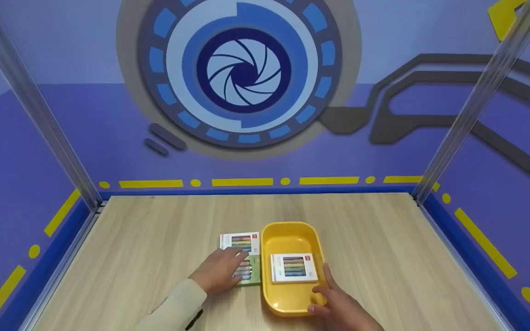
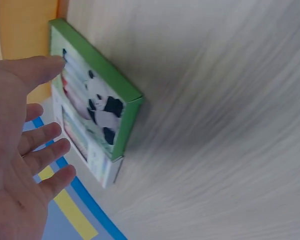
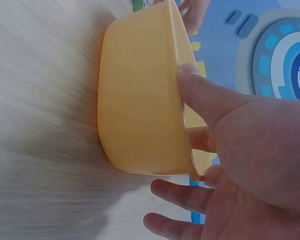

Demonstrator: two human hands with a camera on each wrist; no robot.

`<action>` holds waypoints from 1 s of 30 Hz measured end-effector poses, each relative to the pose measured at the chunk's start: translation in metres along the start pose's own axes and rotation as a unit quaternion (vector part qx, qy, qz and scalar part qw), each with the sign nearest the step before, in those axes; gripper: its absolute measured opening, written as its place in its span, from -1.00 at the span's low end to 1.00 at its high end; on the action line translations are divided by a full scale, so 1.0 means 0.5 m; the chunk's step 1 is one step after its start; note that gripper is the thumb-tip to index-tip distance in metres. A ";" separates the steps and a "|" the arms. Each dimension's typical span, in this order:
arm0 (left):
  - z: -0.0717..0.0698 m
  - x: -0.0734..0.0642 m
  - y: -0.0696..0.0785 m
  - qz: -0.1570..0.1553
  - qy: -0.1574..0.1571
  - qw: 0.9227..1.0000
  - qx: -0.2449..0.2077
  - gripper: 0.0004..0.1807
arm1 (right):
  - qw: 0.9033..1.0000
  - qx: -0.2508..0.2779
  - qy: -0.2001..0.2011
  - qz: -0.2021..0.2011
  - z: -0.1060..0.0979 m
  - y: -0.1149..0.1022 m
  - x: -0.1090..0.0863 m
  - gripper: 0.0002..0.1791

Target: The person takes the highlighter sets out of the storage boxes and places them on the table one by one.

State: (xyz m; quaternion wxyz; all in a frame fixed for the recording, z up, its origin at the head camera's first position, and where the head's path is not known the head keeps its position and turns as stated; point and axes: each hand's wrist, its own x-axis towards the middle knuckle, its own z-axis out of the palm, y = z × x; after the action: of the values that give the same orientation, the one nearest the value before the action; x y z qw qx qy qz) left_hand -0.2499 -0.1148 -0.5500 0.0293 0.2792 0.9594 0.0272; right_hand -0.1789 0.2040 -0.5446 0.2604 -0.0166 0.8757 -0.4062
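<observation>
A yellow plastic tray [image 1: 288, 296] stands on the table, holding one white crayon box [image 1: 308, 272] with a window showing coloured sticks. At its near right corner, my right hand [image 1: 341, 305] pinches the rim, thumb [image 3: 190, 72] outside and index finger [image 3: 204, 139] inside. The other fingers lie along the outer side. Left of the tray lie a second white crayon box [image 1: 226, 240] and a green crayon box [image 2: 101, 70] with a panda picture. Over these two boxes my left hand [image 1: 221, 271] reaches with loosely spread fingers, thumb overlapping the green box in the left wrist view.
The wooden table [image 1: 164, 230] extends to both sides of the tray. Behind it rises a blue and purple printed wall [image 1: 104, 138]. Metal posts [image 1: 55, 128] stand at the back corners, with side panels beyond them.
</observation>
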 end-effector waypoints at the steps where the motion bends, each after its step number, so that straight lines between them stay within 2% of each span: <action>1: -0.005 0.000 0.001 0.002 0.003 1.000 0.001 -0.41 | 1.000 -0.001 0.000 0.003 0.000 -0.001 0.001 -0.33; 6: -0.026 0.004 0.007 0.000 -0.004 1.000 -0.022 -0.41 | 1.000 -0.013 0.005 0.009 -0.002 0.000 0.004 -0.30; 8: -0.031 0.007 0.009 0.002 0.002 1.000 -0.024 -0.43 | 1.000 -0.025 0.007 0.003 -0.001 0.001 0.002 -0.29; 15: -0.044 0.019 0.022 0.000 0.074 0.997 -0.027 -0.46 | 0.998 -0.065 0.016 -0.019 0.000 -0.002 -0.005 -0.30; 18: -0.047 0.031 0.030 0.000 0.089 0.996 -0.033 -0.45 | 0.995 -0.096 0.023 -0.031 -0.006 -0.006 0.000 -0.32; 25: -0.032 0.044 0.044 0.029 0.110 0.993 -0.028 -0.36 | 0.995 -0.090 0.014 -0.038 0.004 0.008 0.004 -0.34; 30: -0.024 0.059 0.060 0.039 0.108 0.993 -0.038 -0.31 | 0.996 -0.079 0.004 -0.045 0.001 0.016 0.005 -0.35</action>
State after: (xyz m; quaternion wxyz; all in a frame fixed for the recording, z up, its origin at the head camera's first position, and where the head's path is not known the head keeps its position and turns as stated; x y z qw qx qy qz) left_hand -0.2598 -0.0742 -0.5374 -0.0652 0.3103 0.9437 0.0946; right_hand -0.1793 0.2085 -0.5515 0.2362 -0.0752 0.9043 -0.3476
